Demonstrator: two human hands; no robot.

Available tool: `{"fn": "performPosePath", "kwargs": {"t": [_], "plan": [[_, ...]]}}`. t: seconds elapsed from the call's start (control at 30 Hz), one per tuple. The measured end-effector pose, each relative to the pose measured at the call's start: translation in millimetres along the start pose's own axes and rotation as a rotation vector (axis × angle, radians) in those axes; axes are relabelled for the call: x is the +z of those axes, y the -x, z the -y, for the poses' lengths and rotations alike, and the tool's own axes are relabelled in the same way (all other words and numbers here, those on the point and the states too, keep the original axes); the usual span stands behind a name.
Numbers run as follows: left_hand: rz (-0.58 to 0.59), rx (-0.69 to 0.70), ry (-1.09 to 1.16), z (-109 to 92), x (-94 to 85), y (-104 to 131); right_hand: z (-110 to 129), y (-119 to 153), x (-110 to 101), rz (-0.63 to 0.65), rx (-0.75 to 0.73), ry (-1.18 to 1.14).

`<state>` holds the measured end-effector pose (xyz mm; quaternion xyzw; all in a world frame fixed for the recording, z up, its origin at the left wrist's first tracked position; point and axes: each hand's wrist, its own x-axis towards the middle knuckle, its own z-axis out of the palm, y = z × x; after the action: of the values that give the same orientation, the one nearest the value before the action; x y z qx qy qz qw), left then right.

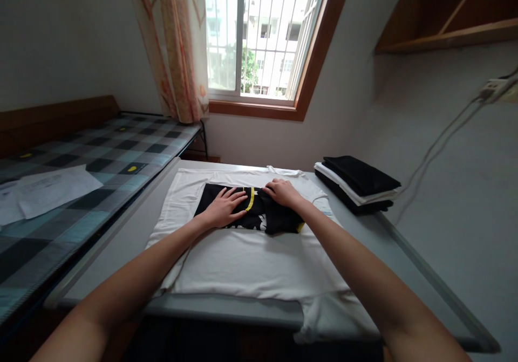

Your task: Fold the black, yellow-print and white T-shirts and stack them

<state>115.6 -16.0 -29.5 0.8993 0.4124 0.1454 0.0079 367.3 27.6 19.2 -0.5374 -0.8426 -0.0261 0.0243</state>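
Observation:
A black garment [279,219] with yellow trim and white print lies partly folded on a white shirt [251,259], which is spread over the grey table. My left hand [224,206] rests flat on the left part of the black garment, its fingers apart. At the garment's upper right edge, my right hand [282,192] has its fingers bent and close together on the black fabric. One sleeve of the white shirt hangs over the table's front edge at the right.
A stack of folded black and white clothes [356,181] sits at the table's back right. Left of the table [121,254] is a bed with a checked mattress [154,149] and papers [56,192]. A wall stands along the right, with cables. Behind are a window and curtain [178,43].

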Motion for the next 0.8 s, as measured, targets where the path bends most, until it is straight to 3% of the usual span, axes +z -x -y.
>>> {"fn": "performPosePath", "kwargs": {"t": [0.2,0.37,0.57,0.73,0.8], "plan": [[-0.004,0.0,0.007,0,-0.9,0,6,3,25,-0.169,0.037,-0.002],[0.001,-0.006,0.008,-1,-1.1,0,2,4,36,-0.226,0.033,-0.108],[-0.005,-0.003,0.008,-2,-2.5,0,0,2,30,-0.145,0.097,-0.235],[-0.012,-0.009,0.003,-3,-2.4,0,6,-11,18,-0.225,0.14,-0.359],[-0.009,-0.008,0.006,-2,-1.6,0,12,-15,17,-0.184,0.198,-0.334]]}}
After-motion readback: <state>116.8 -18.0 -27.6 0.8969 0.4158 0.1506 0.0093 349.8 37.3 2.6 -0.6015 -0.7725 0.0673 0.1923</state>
